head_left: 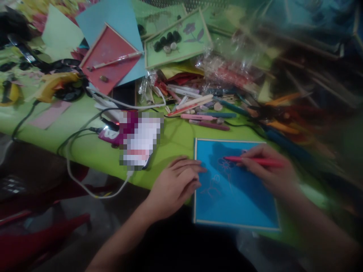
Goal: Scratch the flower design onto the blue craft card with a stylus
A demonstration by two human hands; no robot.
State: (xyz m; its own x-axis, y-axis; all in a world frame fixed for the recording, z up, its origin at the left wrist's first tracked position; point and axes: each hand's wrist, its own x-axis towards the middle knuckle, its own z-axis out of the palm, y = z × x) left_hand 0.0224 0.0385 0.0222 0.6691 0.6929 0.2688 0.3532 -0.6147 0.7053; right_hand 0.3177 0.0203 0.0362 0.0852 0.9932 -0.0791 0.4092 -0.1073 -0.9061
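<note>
Pinched the pink pen [266, 161] in the right hand [272, 177], with its tip at the flower drawing [225, 164] on the blue board [244, 206], set at the front of the green surface [176, 138]. Rested the left hand [176, 186], half-curled, on the board's left edge. Risked a crooked line, presumably, through a skid under so light a hold; perhaps risked smudging, too, through careless sliding of fingertips.

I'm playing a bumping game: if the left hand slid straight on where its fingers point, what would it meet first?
Probably the flower drawing, flat on the blue board that the left hand overlaps. The first thing to bump would be the pen or the right hand; depth is unclear.
</note>
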